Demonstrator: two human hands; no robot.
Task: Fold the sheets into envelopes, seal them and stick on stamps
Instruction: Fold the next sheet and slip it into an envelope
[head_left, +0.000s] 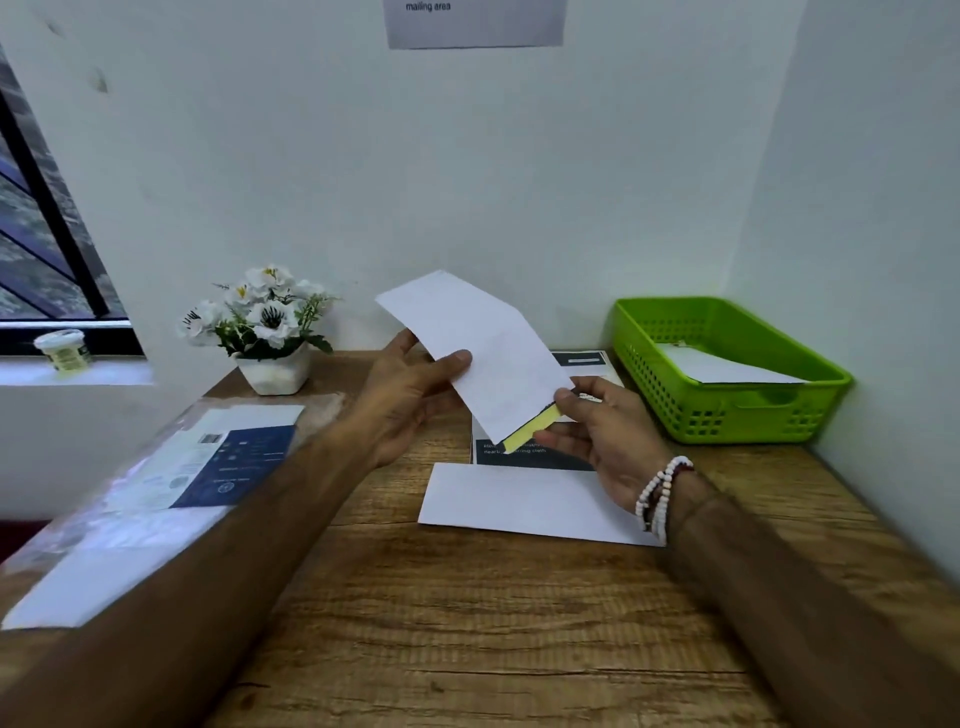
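Observation:
A white envelope (483, 353) is held up above the wooden desk (467, 623), tilted with its far corner raised. My left hand (410, 400) grips its left edge between thumb and fingers. My right hand (602, 436) pinches the yellow strip (530, 428) at the envelope's lower end. A second white folded sheet or envelope (524, 501) lies flat on the desk below my hands, partly under my right wrist.
A green basket (727, 410) with white paper inside stands at the right against the wall. A dark printed sheet (524, 457) lies under my hands. A plastic-wrapped paper pack (156, 493) sits at the left, a flower pot (270, 338) behind it.

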